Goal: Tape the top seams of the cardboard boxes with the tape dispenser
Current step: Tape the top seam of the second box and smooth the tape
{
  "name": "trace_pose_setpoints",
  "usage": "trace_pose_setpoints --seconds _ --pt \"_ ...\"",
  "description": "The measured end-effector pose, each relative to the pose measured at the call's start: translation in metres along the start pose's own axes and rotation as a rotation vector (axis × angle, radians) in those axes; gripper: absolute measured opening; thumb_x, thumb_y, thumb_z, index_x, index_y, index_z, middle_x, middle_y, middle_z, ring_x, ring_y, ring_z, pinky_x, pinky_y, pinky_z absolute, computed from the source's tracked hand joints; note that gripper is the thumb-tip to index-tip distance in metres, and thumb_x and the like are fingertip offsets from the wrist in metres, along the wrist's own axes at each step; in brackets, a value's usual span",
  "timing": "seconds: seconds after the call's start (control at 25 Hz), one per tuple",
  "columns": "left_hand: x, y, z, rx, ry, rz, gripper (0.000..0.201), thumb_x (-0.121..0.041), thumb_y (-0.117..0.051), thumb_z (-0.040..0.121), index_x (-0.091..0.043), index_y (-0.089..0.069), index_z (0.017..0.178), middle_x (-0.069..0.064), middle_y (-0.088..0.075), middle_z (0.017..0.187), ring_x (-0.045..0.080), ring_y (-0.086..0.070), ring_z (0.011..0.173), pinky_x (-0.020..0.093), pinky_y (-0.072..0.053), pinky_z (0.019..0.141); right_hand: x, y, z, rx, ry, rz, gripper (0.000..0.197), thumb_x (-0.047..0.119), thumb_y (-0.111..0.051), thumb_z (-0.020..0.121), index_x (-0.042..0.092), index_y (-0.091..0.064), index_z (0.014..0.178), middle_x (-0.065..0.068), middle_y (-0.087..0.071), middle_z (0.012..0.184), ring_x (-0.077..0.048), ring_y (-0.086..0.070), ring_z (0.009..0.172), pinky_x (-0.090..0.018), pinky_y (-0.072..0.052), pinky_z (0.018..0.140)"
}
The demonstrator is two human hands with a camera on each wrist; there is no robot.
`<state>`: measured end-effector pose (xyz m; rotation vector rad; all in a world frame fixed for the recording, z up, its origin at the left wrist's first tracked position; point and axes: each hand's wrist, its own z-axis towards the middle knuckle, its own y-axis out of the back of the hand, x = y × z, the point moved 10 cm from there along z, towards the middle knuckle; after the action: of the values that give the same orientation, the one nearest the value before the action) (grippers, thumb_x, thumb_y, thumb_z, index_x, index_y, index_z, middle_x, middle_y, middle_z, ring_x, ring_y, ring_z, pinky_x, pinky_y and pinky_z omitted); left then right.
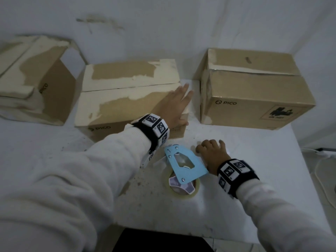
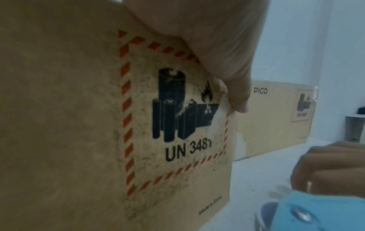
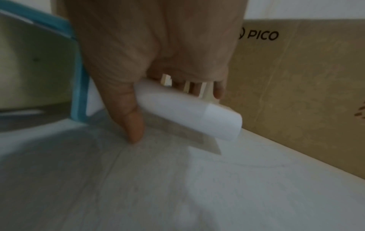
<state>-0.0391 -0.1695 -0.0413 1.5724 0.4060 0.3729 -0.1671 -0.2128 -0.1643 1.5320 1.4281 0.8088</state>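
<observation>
Worktop [image 1: 236, 206]: white, scuffed, with dark specks and brownish stains near its middle. Wall [image 1: 181, 24] behind: white, with a greyish-brown smear at upper left. Light dim and cool. Off the worktop's right edge, pale cables [image 1: 325, 179]. Dark surface [image 1: 160, 240] below the near edge.

"PICO" and "UN 3481" on cardboard boxes [image 1: 254, 99]

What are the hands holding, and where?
The right hand grips the tape dispenser by its white handle. The left hand holds nothing; it rests flat on the middle box.
</observation>
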Motion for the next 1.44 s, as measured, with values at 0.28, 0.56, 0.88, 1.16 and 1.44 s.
trace_pose_setpoints --seconds 0.28,0.56,0.88,1.16,1.44 --pt "0.065 0.026 -0.061 -0.280 0.285 -0.295 0.088 -0.063 -0.047 0.084 -0.010 -0.020 0.148 0.008 -0.013 0.159 0.023 -0.009 0.147 0.046 -0.007 0.118 -0.029 0.104 -0.014 -0.550 -0.251 0.541 0.033 0.004 -0.055 0.077 0.011 -0.056 0.109 -0.010 -0.056 0.113 -0.030 -0.049 0.109 -0.037 -0.030 0.088" --pt "0.185 0.036 -0.172 -0.530 0.507 -0.316 0.068 -0.049 -0.038 0.089 0.003 -0.051 0.131 0.021 -0.040 0.146 0.035 -0.036 0.136 0.047 -0.033 0.109 0.024 0.175 0.023 -0.725 -0.066 0.774 0.052 0.031 -0.032 0.091 0.007 -0.043 0.135 -0.012 -0.043 0.143 -0.025 -0.034 0.136 -0.043 -0.027 0.111" --pt "0.213 -0.021 -0.198 -0.378 0.705 -0.793 0.078 -0.038 -0.043 0.094 -0.005 0.000 0.150 0.006 0.005 0.159 0.013 -0.001 0.146 0.016 -0.003 0.109 0.029 0.145 0.028 -0.670 -0.171 1.110 0.055 0.025 -0.037 0.100 0.007 -0.018 0.148 -0.007 -0.017 0.158 -0.018 -0.016 0.145 -0.023 -0.011 0.112" --pt "0.251 -0.014 -0.199 -0.331 0.657 -1.031 0.069 -0.031 -0.063 0.087 -0.015 -0.031 0.145 -0.010 -0.041 0.133 0.011 -0.041 0.124 0.032 -0.039 0.102 0.016 0.132 0.032 -0.679 -0.271 1.627 0.048 0.008 -0.045 0.096 0.011 -0.036 0.143 0.000 -0.038 0.147 -0.013 -0.034 0.133 -0.027 -0.030 0.107" --pt "0.300 0.006 -0.177 -0.101 0.574 -0.905 0.056 -0.019 -0.058 0.091 -0.012 -0.038 0.142 0.005 -0.058 0.100 0.019 -0.052 0.088 0.032 -0.044 0.079 0.009 0.151 0.026 -0.587 -0.229 1.321 0.030 0.001 -0.059 0.086 0.011 -0.063 0.114 0.000 -0.065 0.103 -0.019 -0.059 0.101 -0.038 -0.046 0.097"
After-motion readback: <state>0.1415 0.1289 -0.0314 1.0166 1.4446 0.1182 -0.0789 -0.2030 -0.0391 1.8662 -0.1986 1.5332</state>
